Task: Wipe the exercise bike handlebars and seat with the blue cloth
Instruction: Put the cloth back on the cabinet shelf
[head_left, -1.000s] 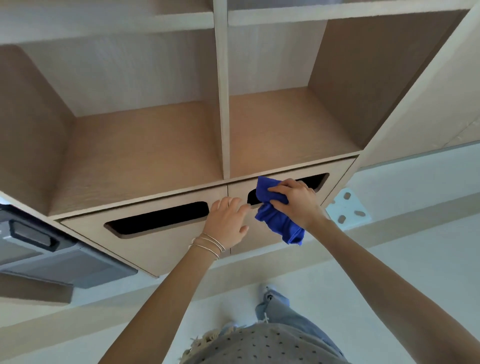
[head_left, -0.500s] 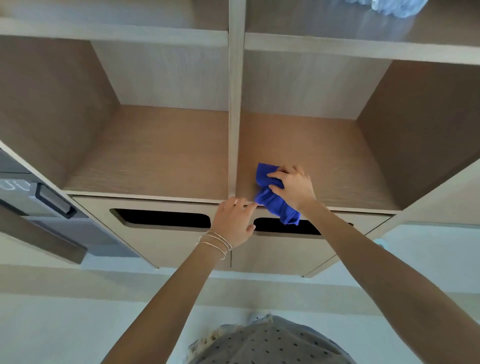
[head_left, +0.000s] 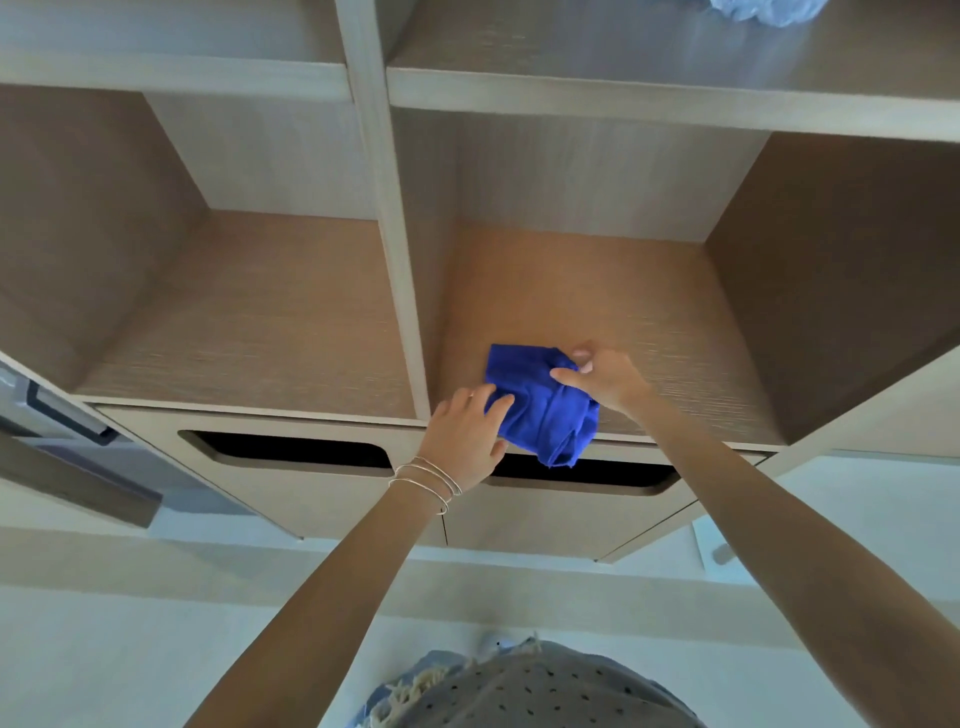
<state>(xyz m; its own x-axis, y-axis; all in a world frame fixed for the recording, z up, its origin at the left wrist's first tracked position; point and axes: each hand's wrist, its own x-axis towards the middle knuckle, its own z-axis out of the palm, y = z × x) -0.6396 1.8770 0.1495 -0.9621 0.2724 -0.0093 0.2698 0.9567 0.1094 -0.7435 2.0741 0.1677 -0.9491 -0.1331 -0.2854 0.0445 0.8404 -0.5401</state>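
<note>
Wood-grain shelf unit (head_left: 571, 291), matte, boxy cubbies. Blue cloth (head_left: 540, 405) now lies deeper on the right cubby floor (it was bunched at the front lip), soft, crumpled, one corner overhanging. Right hand (head_left: 605, 379) pinches its right edge. Left hand (head_left: 465, 436), fingers straight, has reached its left edge. Thin wire bangles (head_left: 426, 478).

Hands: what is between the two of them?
The cloth, seen in the head view. The right hand grips its right side and the left hand touches its left edge.
</note>
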